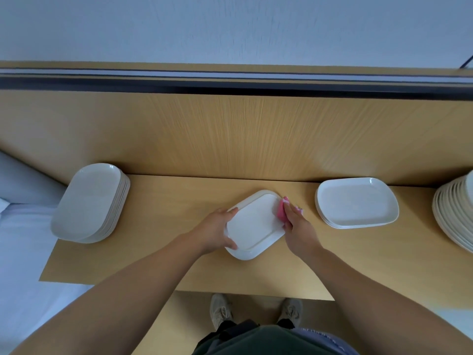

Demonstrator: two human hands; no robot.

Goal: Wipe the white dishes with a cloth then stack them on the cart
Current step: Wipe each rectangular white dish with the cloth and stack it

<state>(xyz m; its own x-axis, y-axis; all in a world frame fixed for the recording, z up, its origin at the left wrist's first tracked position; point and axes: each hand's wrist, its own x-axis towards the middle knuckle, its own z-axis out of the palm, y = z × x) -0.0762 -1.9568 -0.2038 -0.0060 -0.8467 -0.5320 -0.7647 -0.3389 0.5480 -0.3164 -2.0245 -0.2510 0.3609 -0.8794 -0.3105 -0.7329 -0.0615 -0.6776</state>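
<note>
A white rectangular dish (254,222) lies tilted on the wooden surface (166,201) in front of me. My left hand (217,230) grips its left rim, thumb on top. My right hand (298,230) holds a pink cloth (281,211) pressed against the dish's right edge. A tall stack of white dishes (88,203) stands at the left. A shorter stack of white dishes (357,202) sits to the right.
Another pile of white plates (453,216) stands at the far right edge. A wooden back panel (230,134) rises behind the surface. My shoes (221,310) show below the front edge. Pale floor lies at the left.
</note>
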